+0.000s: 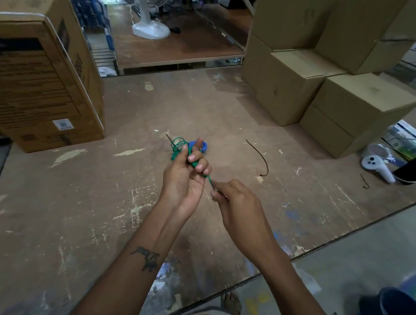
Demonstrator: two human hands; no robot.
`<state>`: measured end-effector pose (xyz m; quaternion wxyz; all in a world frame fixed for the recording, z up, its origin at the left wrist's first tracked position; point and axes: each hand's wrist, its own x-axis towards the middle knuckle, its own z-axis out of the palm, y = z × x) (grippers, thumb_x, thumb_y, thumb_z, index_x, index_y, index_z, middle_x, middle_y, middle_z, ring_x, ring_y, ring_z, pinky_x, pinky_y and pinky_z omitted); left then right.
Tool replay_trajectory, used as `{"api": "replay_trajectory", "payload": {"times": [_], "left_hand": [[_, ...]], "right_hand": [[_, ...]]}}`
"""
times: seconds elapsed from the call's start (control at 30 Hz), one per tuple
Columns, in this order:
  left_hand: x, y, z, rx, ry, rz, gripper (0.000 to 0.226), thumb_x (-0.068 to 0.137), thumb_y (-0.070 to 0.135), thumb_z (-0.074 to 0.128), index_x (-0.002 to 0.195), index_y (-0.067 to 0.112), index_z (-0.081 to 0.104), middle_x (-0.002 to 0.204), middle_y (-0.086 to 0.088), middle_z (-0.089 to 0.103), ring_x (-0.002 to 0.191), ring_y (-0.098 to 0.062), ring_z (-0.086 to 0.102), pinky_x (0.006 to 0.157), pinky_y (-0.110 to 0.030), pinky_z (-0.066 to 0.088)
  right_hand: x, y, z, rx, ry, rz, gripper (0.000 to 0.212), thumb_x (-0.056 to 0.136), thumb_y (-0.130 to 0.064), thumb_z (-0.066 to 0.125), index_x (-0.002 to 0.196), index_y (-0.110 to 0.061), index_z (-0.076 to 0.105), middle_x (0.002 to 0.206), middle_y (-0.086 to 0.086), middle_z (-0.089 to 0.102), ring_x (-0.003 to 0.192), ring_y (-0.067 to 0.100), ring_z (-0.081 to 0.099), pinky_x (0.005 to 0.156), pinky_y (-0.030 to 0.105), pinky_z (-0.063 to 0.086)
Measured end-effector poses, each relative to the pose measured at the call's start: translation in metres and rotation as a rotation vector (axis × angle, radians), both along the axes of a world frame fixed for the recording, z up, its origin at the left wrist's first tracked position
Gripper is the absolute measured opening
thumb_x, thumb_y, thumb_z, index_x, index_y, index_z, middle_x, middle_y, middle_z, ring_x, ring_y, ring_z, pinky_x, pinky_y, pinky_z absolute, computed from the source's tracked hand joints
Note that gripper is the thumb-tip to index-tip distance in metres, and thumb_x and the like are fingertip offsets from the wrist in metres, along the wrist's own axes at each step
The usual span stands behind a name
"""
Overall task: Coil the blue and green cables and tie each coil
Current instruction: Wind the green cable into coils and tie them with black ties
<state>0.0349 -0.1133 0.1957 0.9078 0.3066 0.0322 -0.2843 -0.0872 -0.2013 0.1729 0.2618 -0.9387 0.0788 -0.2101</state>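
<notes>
Your left hand [187, 168] grips a bundle of green cable [178, 144] above the worn wooden counter [109, 196], fingers curled round the coil so that most of it is hidden in your fist. A few loose green loops stick out above your thumb. One strand runs down from the fist to your right hand [234, 201], which pinches it between thumb and fingertips; the cable's end is lost inside that grip. The blue cable [200, 144] shows only as a small patch just behind your left fingers, and whether it lies on the counter or is held with the green one cannot be told. To the right, a thin black tie [258, 155] lies curved on the counter, with a shorter dark piece [365, 182] nearer the edge. Beyond them sit a white controller [377, 166] and a dark phone [412, 171], partly cut off. Cardboard boxes [317, 82] are stacked at the back right, and a large printed box [41, 80] stands at the left.
</notes>
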Motion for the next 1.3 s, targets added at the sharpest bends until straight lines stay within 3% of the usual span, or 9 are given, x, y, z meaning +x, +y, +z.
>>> {"api": "replay_trajectory", "payload": {"times": [0.23,0.4,0.63,0.83,0.97,1.03,1.1,1.17,1.3], "left_hand": [[-0.011,-0.004,-0.018,0.53,-0.5,0.145,0.042,0.115,0.026,0.039,0.127,-0.004,0.067,0.078,0.001,0.06,0.063,-0.013,0.059,0.065,-0.022,0.05],[-0.027,0.004,-0.023,0.756,-0.869,-0.047,0.046,0.114,0.034,0.039,0.085,0.006,0.061,0.069,-0.015,0.064,0.065,-0.021,0.062,0.07,-0.039,0.05],[-0.025,0.011,0.002,0.716,-0.697,-0.242,0.049,0.115,0.025,0.035,0.078,0.005,0.06,0.055,0.008,0.033,0.047,-0.009,0.026,0.048,-0.024,0.023],[-0.023,0.006,0.013,0.759,-0.648,-0.264,0.053,0.104,0.018,0.041,0.054,0.028,0.054,0.06,0.001,0.035,0.049,-0.009,0.027,0.047,-0.024,0.024],[-0.022,0.008,0.009,1.11,-0.902,-0.207,0.021,0.095,0.034,0.052,0.074,0.033,0.05,0.088,0.001,0.049,0.081,-0.01,0.049,0.075,-0.047,0.048],[-0.023,0.001,0.004,1.124,-0.844,-0.081,0.035,0.103,0.015,0.052,0.07,0.028,0.048,0.084,0.005,0.048,0.082,0.0,0.053,0.08,-0.057,0.05],[-0.025,-0.008,0.002,1.067,-0.774,0.027,0.031,0.099,0.025,0.046,0.069,0.02,0.053,0.081,0.002,0.051,0.086,-0.01,0.058,0.081,-0.061,0.053],[-0.029,-0.017,-0.002,1.055,-0.73,0.149,0.037,0.092,0.03,0.036,0.07,0.018,0.063,0.074,0.001,0.058,0.08,-0.023,0.057,0.08,-0.05,0.054],[-0.035,-0.033,-0.008,1.08,-0.68,0.374,0.05,0.093,0.032,0.03,0.068,0.007,0.066,0.065,-0.002,0.062,0.067,-0.015,0.053,0.07,-0.038,0.04]], "right_hand": [[-0.006,0.005,0.037,0.004,0.12,0.058,0.018,0.108,-0.021,0.054,0.112,-0.02,0.071,0.097,0.0,0.061,0.089,0.025,0.063,0.078,0.044,0.05],[0.011,-0.029,0.06,-0.337,-0.087,-0.041,0.017,0.098,-0.032,0.069,0.083,-0.03,0.073,0.081,-0.007,0.063,0.076,0.022,0.06,0.067,0.039,0.047],[0.026,-0.063,0.044,0.056,-0.231,0.151,0.01,0.088,-0.033,0.086,0.09,-0.025,0.08,0.092,-0.014,0.073,0.089,0.008,0.066,0.073,0.028,0.052],[0.029,-0.06,0.028,0.843,-0.087,0.32,0.02,0.088,-0.001,0.081,0.102,-0.006,0.068,0.115,0.008,0.079,0.104,0.021,0.078,0.087,0.039,0.063],[0.026,-0.063,0.021,0.816,-0.056,0.34,0.047,0.09,-0.004,0.08,0.134,-0.017,0.071,0.113,0.005,0.077,0.113,0.02,0.075,0.097,0.036,0.061],[0.027,-0.065,0.017,0.753,-0.097,0.295,0.042,0.09,-0.006,0.081,0.13,-0.018,0.075,0.107,0.002,0.072,0.107,0.02,0.077,0.099,0.044,0.061],[0.03,-0.067,0.012,0.742,-0.129,0.255,0.033,0.089,-0.007,0.083,0.121,-0.015,0.08,0.102,0.003,0.073,0.098,0.023,0.079,0.095,0.052,0.062],[0.032,-0.067,0.008,0.808,-0.128,0.229,0.025,0.087,-0.011,0.086,0.111,-0.013,0.08,0.1,0.008,0.079,0.093,0.028,0.08,0.092,0.058,0.062],[0.032,-0.057,-0.001,0.73,-0.106,0.173,0.013,0.09,-0.016,0.083,0.099,-0.019,0.073,0.096,-0.001,0.079,0.089,0.02,0.077,0.082,0.054,0.063]]}}
